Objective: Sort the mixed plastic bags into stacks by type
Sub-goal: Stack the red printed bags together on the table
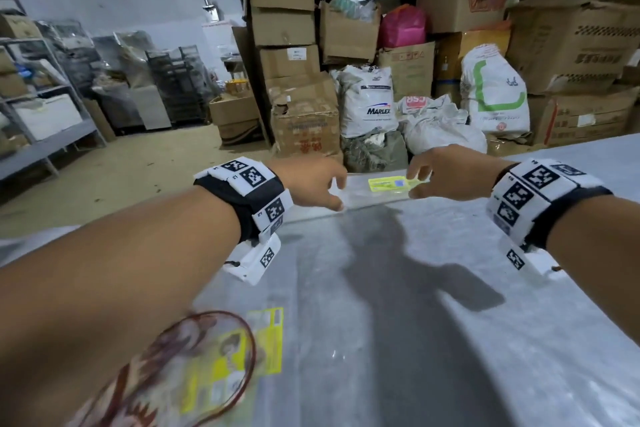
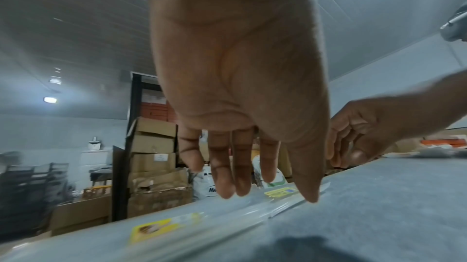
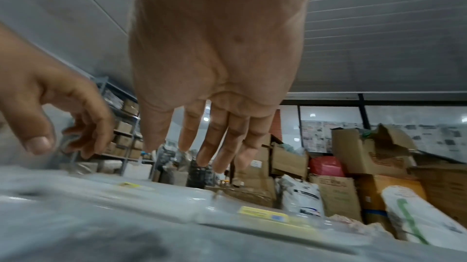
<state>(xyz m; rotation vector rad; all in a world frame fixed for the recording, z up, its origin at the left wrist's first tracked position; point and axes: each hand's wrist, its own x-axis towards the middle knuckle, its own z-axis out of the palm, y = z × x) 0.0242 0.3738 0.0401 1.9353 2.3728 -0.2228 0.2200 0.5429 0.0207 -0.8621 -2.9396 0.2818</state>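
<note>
Two hands reach to the far edge of the tabletop (image 1: 433, 288), the left hand (image 1: 311, 180) and right hand (image 1: 450, 170) both released, fingers straight, holding nothing. Between them lies a clear bag (image 1: 374, 192) with a yellow label. Another bag (image 1: 239, 350) lies near, at the left.

Bare forearms, black wristbands (image 1: 242, 198) with white square-patterned marker tiles, white camera mounts (image 1: 254, 262)

Glossy clear plastic bags (image 1: 363, 192) with a yellow printed label (image 1: 391, 184), smooth and reflective. Dull grey table (image 1: 450, 340), matt, mottled with pale scuffs. Behind: worn brown cardboard boxes (image 1: 304, 114), creased and torn; woven white plastic sacks (image 1: 369, 104), slightly sheened.
</note>
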